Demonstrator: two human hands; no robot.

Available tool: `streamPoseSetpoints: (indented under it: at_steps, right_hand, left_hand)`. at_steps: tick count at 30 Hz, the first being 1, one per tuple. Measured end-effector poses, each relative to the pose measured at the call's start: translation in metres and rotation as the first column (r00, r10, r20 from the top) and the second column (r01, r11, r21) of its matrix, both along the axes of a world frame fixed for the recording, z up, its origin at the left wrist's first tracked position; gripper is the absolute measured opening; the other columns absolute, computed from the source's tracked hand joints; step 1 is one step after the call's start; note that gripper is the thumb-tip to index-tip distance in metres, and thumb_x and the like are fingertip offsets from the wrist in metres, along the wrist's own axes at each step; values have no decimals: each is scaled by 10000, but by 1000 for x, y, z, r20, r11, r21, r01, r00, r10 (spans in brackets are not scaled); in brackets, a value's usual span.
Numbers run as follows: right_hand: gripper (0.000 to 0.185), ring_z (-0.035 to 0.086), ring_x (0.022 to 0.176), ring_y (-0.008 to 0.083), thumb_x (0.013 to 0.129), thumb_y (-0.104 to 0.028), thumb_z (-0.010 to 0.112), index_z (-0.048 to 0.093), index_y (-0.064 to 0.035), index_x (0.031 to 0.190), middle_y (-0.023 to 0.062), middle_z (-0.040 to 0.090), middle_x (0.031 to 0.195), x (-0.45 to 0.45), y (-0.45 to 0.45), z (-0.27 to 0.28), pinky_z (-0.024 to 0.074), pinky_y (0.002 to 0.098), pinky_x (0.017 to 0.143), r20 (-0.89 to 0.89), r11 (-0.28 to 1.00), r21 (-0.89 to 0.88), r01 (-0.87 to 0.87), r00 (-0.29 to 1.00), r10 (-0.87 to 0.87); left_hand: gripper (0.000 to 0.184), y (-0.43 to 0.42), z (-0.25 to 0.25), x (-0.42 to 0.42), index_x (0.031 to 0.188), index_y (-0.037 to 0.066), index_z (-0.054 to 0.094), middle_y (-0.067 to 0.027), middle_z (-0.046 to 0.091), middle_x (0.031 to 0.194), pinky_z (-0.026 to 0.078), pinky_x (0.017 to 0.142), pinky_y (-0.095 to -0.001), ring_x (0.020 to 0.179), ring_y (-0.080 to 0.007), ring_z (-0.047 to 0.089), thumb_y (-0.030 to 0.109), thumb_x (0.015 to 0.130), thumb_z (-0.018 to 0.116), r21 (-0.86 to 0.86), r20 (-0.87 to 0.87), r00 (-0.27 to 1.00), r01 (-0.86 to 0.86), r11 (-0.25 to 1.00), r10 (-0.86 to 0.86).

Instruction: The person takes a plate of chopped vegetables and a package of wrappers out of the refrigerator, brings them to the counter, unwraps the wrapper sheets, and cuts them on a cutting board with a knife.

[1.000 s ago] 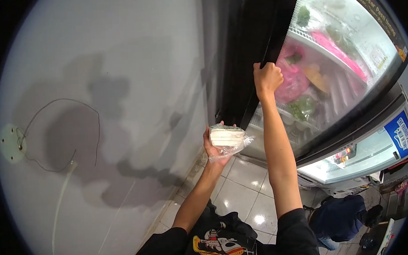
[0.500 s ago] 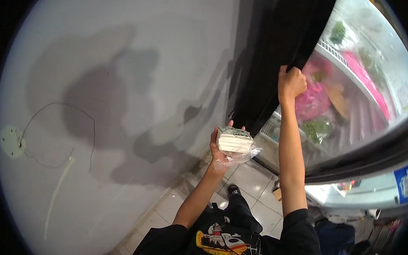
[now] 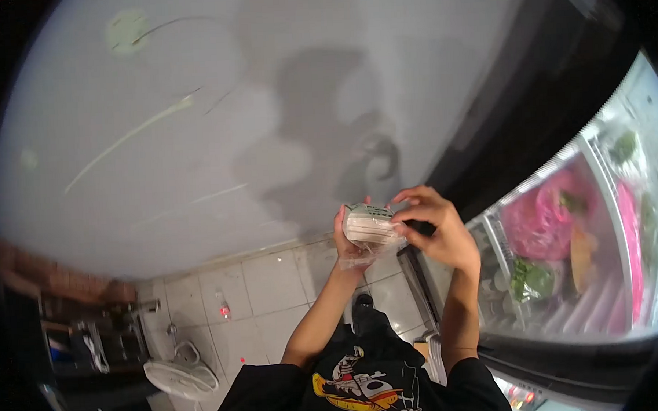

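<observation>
A packet (image 3: 370,224) of stacked white slabs, wrapped in clear plastic with dark green print, rests in my left hand (image 3: 341,242). The left fingers curl around its far side and the palm is under it. My right hand (image 3: 442,230) is at the packet's right side, its thumb and index finger pinching the loose plastic wrapper (image 3: 400,239). What exactly the white slabs are, I cannot make out.
An open fridge (image 3: 569,327) stands on the right, with pink bags (image 3: 539,222) and a bag of greens (image 3: 530,279) inside. Its dark door (image 3: 531,116) reaches toward the grey wall (image 3: 194,152). A white fan (image 3: 182,377) and a bottle (image 3: 223,305) are at lower left.
My right hand has let go of the fridge door's edge and come down to the packet. The left hand still holds the packet. The view has turned, showing more floor at left.
</observation>
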State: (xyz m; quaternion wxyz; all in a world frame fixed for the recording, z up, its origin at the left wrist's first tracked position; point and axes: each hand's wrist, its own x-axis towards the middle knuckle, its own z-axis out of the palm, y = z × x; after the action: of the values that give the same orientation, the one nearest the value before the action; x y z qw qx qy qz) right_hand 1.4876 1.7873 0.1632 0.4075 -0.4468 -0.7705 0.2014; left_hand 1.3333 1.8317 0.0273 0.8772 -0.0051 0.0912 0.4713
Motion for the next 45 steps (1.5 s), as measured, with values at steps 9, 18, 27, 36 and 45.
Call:
streamPoseSetpoints:
  at_steps: [9, 18, 27, 36, 45]
  right_hand:
    - [157, 575, 999, 282, 741, -12, 731, 685, -45, 887, 90, 599, 1088, -200, -18, -31, 479, 364, 865, 56, 872, -22, -489, 870, 490]
    - [157, 589, 880, 343, 772, -15, 684, 599, -5, 904, 131, 609, 985, -397, -150, -37, 457, 400, 780, -11, 558, -131, -819, 564, 825]
    - [139, 582, 874, 345, 767, 17, 654, 561, 3, 869, 135, 598, 946, -547, -282, -37, 450, 389, 772, -53, 59, -242, -968, 74, 996]
    - [129, 583, 881, 333, 744, 27, 654, 569, 6, 838, 132, 595, 930, -686, -417, -55, 449, 372, 788, -58, -372, -196, -907, -368, 928]
    - [146, 603, 876, 332, 746, 17, 677, 584, 10, 858, 136, 594, 926, -824, -580, -39, 462, 402, 761, -38, -609, -180, -772, -614, 789]
  left_hand:
    - [679, -101, -3, -175, 1331, 120, 456, -154, 570, 1208, 480, 902, -529, 1092, -323, 580, 614, 867, 493, 54, -48, 850, -523, 851, 525]
    - [647, -300, -11, -346, 1303, 115, 496, -144, 590, 1182, 481, 913, -525, 1076, -325, 590, 586, 860, 532, 94, -128, 520, -841, 533, 844]
    - [598, -471, -12, -428, 1275, 97, 510, -173, 590, 1195, 492, 911, -507, 1081, -335, 596, 553, 888, 511, 123, -30, 89, -988, 92, 996]
    - [762, -614, -13, -502, 1379, 46, 435, -142, 580, 1150, 506, 887, -453, 1032, -274, 593, 583, 845, 524, 139, -226, -350, -935, -326, 909]
    - [805, -763, -6, -598, 1397, 37, 412, -137, 578, 1155, 503, 902, -439, 1036, -267, 589, 578, 816, 551, 160, -231, -588, -809, -566, 775]
